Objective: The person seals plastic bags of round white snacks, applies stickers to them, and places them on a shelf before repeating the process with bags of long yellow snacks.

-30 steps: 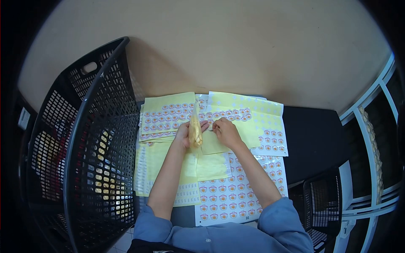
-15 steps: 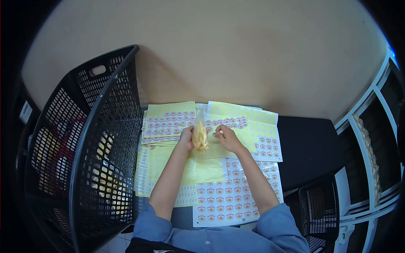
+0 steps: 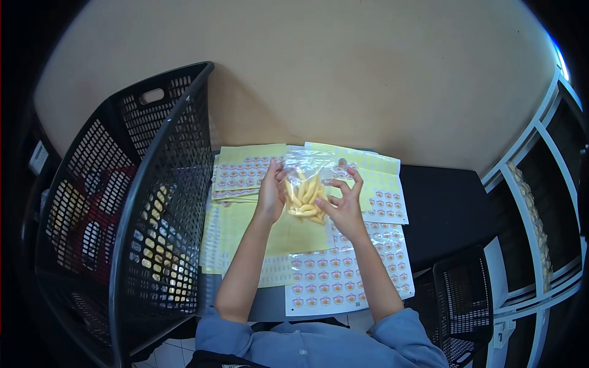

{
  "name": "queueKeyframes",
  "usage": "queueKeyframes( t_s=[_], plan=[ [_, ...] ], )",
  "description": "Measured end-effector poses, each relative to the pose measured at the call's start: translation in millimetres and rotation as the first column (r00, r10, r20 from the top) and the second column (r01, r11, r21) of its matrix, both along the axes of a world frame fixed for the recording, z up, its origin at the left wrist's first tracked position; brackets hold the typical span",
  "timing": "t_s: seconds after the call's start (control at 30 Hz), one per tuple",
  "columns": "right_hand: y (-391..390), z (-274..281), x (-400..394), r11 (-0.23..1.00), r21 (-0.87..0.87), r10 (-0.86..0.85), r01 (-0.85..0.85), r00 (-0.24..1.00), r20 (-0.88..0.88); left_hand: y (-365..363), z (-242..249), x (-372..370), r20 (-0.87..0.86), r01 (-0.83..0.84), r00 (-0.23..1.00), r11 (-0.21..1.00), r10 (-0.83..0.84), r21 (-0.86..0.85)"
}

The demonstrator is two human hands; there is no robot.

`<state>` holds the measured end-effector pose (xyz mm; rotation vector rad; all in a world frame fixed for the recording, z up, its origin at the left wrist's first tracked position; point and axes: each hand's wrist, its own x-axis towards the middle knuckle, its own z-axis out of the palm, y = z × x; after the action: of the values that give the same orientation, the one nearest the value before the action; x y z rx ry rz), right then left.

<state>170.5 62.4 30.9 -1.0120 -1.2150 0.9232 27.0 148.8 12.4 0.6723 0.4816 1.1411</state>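
A clear plastic bag of pale yellow finger-shaped pieces (image 3: 307, 195) is held up over the sticker sheets, its broad side facing me. My left hand (image 3: 270, 195) grips the bag's left edge, thumb and fingers near its upper corner. On the other side, my right hand (image 3: 345, 205) has its thumb against the front of the bag and its fingers bent at the right edge. A small round label (image 3: 342, 163) shows at the raised fingertip of that hand. Beneath lie yellow backing sheets (image 3: 245, 236) and a white sheet of round printed stickers (image 3: 334, 276).
A tall black plastic basket (image 3: 132, 214) stands at the left, with yellow packed goods and something red inside. To the right are a black tabletop (image 3: 445, 202), a lower black crate (image 3: 463, 300) and a white-framed rack (image 3: 546, 184). A beige wall (image 3: 368, 80) closes off the back.
The bag has turned from edge-on to broad side facing me. My right hand has come from beside the bag onto its right edge, fingers spreading from a pinch.
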Motion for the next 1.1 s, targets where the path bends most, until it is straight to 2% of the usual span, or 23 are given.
queueKeyframes(
  t_s=[0.03,0.1,0.13,0.2,0.27,0.3,0.33,0.37,0.4,0.43,0.5,0.53,0.57,0.63,0.7,0.77,1.1],
  plan=[
    [-5,4,-4,1.0,0.001,0.018,-0.018,0.993,-0.114,-13,4,-6,-0.003,-0.007,1.0,1.0,0.007,0.0],
    [-11,11,-14,0.999,0.011,0.05,-0.048,0.987,-0.153,-48,17,-20,-0.178,0.127,0.98,0.972,-0.091,0.197],
    [-15,15,-21,0.997,0.008,0.074,-0.074,0.983,-0.166,-68,31,-26,-0.267,0.153,0.959,0.967,-0.096,0.202],
    [-20,17,-35,0.994,0.007,0.112,-0.112,0.978,-0.178,-81,25,-36,-0.265,0.114,0.963,0.964,-0.048,0.242],
    [-22,18,-48,0.985,0.144,-0.08,0.094,0.991,-0.103,-87,22,-44,-0.23,0.031,0.973,0.958,0.037,0.287],
    [-21,19,-48,0.986,0.145,-0.07,0.084,0.992,-0.104,-90,22,-49,-0.23,0.022,0.972,0.958,0.047,0.288],
    [-18,20,-44,0.945,0.257,-0.224,0.203,0.973,0.056,-94,23,-53,-0.276,-0.007,0.956,0.944,0.103,0.33],
    [-15,21,-43,0.876,0.384,-0.385,0.292,0.902,0.193,-97,24,-57,-0.319,-0.032,0.934,0.927,0.16,0.374],
    [-20,36,-49,0.834,0.439,-0.452,0.333,0.87,0.198,-99,24,-60,-0.318,-0.04,0.933,0.927,0.168,0.373],
    [-23,48,-50,0.837,0.439,-0.445,0.326,0.873,0.199,-101,25,-63,-0.345,-0.032,0.924,0.93,0.168,0.367],
    [-28,67,-50,0.97,0.238,-0.066,-0.052,0.884,0.464,-105,24,-68,-0.373,-0.028,0.912,0.934,0.17,0.357],
    [-28,72,-57,0.975,0.197,-0.004,-0.104,0.878,0.479,-105,22,-70,-0.371,-0.022,0.914,0.932,0.166,0.361],
    [-26,73,-58,0.975,0.197,-0.002,-0.105,0.879,0.478,-106,22,-71,-0.37,-0.014,0.915,0.931,0.159,0.365],
    [-20,74,-59,0.941,0.245,-0.011,-0.235,0.701,0.713,-108,22,-73,-0.359,-0.013,0.921,0.934,0.149,0.357],
    [-19,73,-61,0.943,0.2,0.028,-0.264,0.665,0.747,-109,22,-75,-0.344,-0.012,0.928,0.937,0.14,0.35],
    [-23,76,-65,0.939,0.235,-0.046,-0.25,0.588,0.808,-109,24,-77,-0.337,-0.014,0.931,0.935,0.142,0.354],
    [-26,76,-72,0.93,0.287,-0.121,-0.232,0.543,0.831,-111,27,-75,-0.306,-0.002,0.944,0.933,0.119,0.359]
  ],
)
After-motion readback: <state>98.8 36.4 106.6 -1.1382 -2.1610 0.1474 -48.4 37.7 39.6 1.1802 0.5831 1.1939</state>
